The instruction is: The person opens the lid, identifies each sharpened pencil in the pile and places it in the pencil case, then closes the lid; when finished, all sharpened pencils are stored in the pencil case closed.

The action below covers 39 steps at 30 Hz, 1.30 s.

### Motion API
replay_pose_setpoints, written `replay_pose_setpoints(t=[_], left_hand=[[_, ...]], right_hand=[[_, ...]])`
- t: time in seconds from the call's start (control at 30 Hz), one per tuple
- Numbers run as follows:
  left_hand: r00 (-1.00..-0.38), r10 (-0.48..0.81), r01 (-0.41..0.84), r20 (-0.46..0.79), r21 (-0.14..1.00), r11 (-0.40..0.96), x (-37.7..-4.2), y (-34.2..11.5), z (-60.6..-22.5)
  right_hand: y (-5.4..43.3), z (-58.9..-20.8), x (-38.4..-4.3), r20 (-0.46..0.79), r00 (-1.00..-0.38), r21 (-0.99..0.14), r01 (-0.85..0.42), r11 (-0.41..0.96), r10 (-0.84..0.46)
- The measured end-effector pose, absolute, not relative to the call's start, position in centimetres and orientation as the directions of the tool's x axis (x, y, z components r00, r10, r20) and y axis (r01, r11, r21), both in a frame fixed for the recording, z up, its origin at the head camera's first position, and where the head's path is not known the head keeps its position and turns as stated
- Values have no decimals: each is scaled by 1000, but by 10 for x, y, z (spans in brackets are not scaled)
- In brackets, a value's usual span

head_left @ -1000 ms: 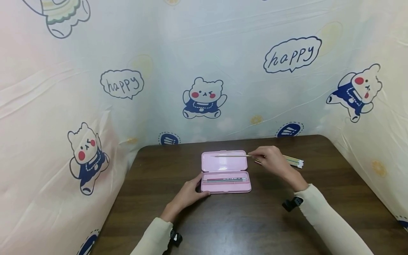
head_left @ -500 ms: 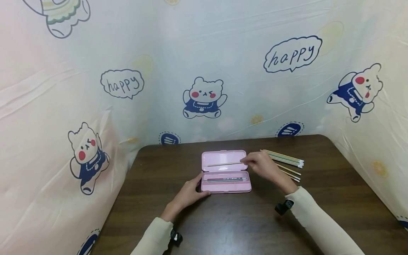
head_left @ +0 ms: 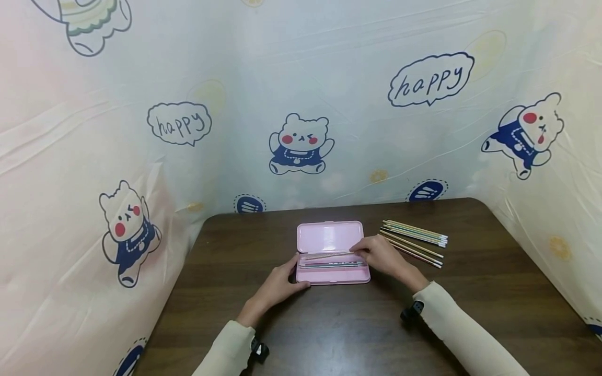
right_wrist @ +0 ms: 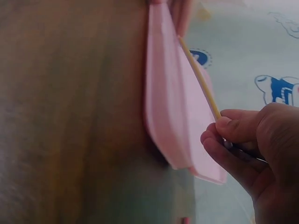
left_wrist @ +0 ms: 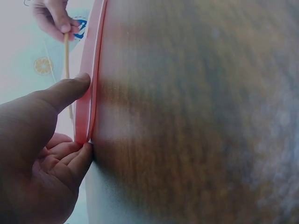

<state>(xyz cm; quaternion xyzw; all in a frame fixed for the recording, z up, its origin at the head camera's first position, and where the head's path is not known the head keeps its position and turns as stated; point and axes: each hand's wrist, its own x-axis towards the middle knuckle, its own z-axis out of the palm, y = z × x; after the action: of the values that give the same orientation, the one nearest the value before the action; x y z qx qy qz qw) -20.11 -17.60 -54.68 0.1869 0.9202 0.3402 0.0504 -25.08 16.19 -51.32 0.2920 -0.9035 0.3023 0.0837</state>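
An open pink pencil case (head_left: 312,282) lies on the table, its lid (head_left: 312,237) folded back to the far side. Several pencils (head_left: 329,265) lie lengthwise in its tray. My left hand (head_left: 277,284) holds the case's left end, thumb at the front wall and fingers round the corner. Over the tray's far side, my right hand (head_left: 383,256) pinches a yellow pencil (right_wrist: 201,81) between thumb and fingers, near its right end. The pencil points left, close over the case. A thin dark piece with a shiny tip (right_wrist: 228,144) shows under those fingers in the right wrist view.
Right of the case, several pencils with white ends (head_left: 416,233) lie side by side on the brown wooden table (head_left: 329,329). A few more pencils (head_left: 414,249) lie just nearer. A printed curtain (head_left: 226,78) stands around the table's back and sides.
My right hand has brought the pencil down and toward me, from over the lid to over the tray, uncovering the pencils on the table. The left hand has stayed at the case.
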Motion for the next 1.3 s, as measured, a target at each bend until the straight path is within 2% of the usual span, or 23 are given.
replay_pose_setpoints(t=[0.17,0.47,0.77,1.1,1.3], left_hand=[[-924,380,312,37,648,695,-201,-176,-548],[-922,384,320,47,651,688,-201,-176,-545],[-925,378,309,32,642,702,-201,-176,-546],[-922,386,312,31,649,694,-201,-175,-548],[-924,380,309,35,652,693,-203,-175,-548]], right_hand=[[158,-523,-248,296,-813,-444,-581,682,-501],[154,-531,-245,334,-725,-202,-679,706,-602],[153,-535,-242,323,-690,-74,-701,710,-648],[154,-528,-238,301,-722,-90,-672,735,-623],[161,-508,-241,299,-785,-175,-605,777,-543]])
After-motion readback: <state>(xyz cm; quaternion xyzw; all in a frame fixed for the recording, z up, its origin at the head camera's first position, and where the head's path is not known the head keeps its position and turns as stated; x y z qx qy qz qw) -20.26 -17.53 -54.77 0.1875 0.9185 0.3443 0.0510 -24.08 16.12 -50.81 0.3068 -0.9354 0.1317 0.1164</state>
